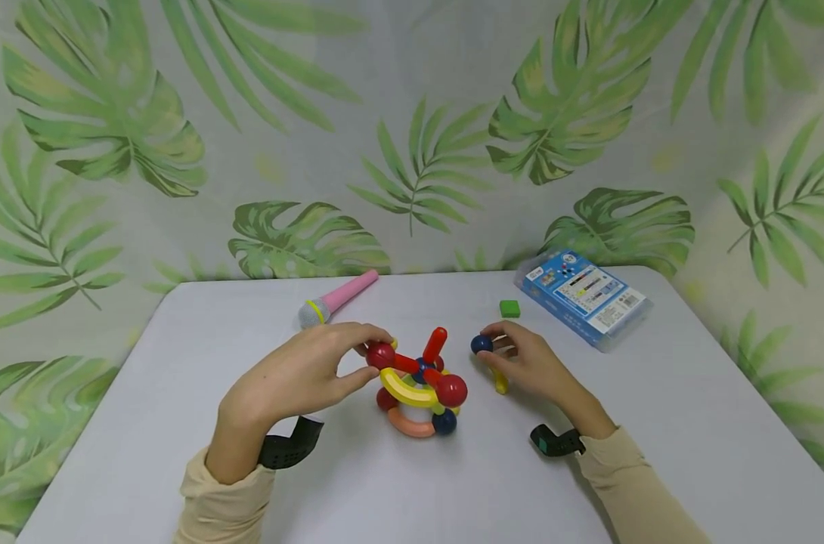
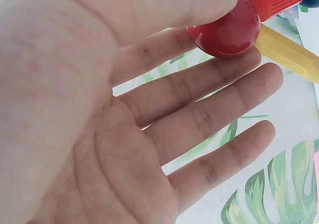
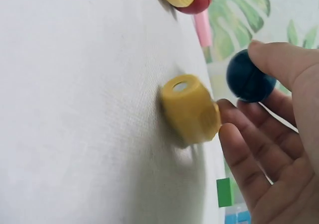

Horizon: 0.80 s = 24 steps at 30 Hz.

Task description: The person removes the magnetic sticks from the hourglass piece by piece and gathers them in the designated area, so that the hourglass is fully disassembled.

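My left hand (image 1: 310,370) pinches a red ball (image 2: 230,29) between thumb and fingertips. That ball sits at the upper left of a magnetic ball-and-rod structure (image 1: 410,391) with red, yellow and orange rods. One red rod (image 1: 435,344) slants up from its top, and another red ball (image 1: 451,390) is at its right. To the right of the structure, my right hand (image 1: 529,361) pinches a dark blue ball (image 3: 249,77) between thumb and fingers. Close below this ball is a yellow rod (image 3: 189,112) with a silvery disc in its end, right at my other fingertips.
Behind the structure lies a pink toy microphone (image 1: 340,298) with a grey head. A small green block (image 1: 510,308) sits beyond my right hand, and a blue-and-clear toy package (image 1: 582,295) lies at the back right. A leaf-print cloth (image 1: 412,166) hangs behind the white table (image 1: 357,483).
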Tool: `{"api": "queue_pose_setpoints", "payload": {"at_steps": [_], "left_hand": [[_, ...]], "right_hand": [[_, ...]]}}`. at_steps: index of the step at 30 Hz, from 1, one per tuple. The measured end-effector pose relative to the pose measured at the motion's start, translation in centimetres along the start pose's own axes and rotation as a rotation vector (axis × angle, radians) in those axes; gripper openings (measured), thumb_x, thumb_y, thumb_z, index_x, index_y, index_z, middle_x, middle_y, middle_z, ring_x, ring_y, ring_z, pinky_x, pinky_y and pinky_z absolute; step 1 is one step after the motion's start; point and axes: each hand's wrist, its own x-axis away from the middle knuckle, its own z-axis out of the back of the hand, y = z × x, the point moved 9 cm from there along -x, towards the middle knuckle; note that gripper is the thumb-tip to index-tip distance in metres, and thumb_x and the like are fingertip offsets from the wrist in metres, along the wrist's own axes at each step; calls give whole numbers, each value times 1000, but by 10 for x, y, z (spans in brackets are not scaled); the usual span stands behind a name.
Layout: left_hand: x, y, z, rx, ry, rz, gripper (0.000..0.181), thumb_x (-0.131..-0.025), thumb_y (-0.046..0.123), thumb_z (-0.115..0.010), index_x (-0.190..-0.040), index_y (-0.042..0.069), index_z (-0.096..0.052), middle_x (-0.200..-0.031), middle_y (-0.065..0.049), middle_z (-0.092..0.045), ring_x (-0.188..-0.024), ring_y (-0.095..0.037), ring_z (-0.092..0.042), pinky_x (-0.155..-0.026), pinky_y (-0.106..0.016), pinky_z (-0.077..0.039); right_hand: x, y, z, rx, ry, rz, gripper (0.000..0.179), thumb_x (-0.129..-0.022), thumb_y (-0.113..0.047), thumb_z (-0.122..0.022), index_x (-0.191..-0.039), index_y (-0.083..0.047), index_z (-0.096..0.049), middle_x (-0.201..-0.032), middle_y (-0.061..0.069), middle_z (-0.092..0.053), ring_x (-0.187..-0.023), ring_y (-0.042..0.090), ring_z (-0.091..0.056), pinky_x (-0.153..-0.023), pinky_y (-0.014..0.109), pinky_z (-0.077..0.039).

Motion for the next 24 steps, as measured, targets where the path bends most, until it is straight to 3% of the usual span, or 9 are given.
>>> {"api": "queue_pose_setpoints", "payload": {"at_steps": [7,11,18,24], "left_hand": [[0,2,1,17,0,-3,31,-95,11,-73,-126,11,-68,-116,7,-72,-107,-9,-68,-95,-34,-56],[-1,3,1,16,0,-9,31,-95,10,-73,-126,10,-68,-116,6,-72,-106,-9,-68,-95,-34,-56],[0,3,1,6,4,-3,32,-95,10,-74,-126,10,-69,-117,6,-72,-107,-9,-68,-95,-34,-56],[0,3,0,9,2,-2,31,-95,10,-74,-126,10,-69,-117,6,-72,-107,-10,-69,-95,-34,-56]], "right_hand": [[25,-7,0,66,-69,-1,40,-93,-21,-78,-128,-7,-62,-115,7,-68,-96,18,-64,-81,29,-60],[37,-10,3,77,-58,-16,39,-93,-19,-79,-125,-6,-62,-114,9,-68,-93,18,-63,-73,21,-57],[52,-15,5,19,-58,-104,39,-93,-22,-79,-124,-4,-63,-122,14,-68,-98,21,-66,-70,21,-59],[54,-21,11,20,-33,-67,40,-94,-23,-78,-125,-4,-61,-124,15,-67,-97,21,-69,-72,23,-60]]}}
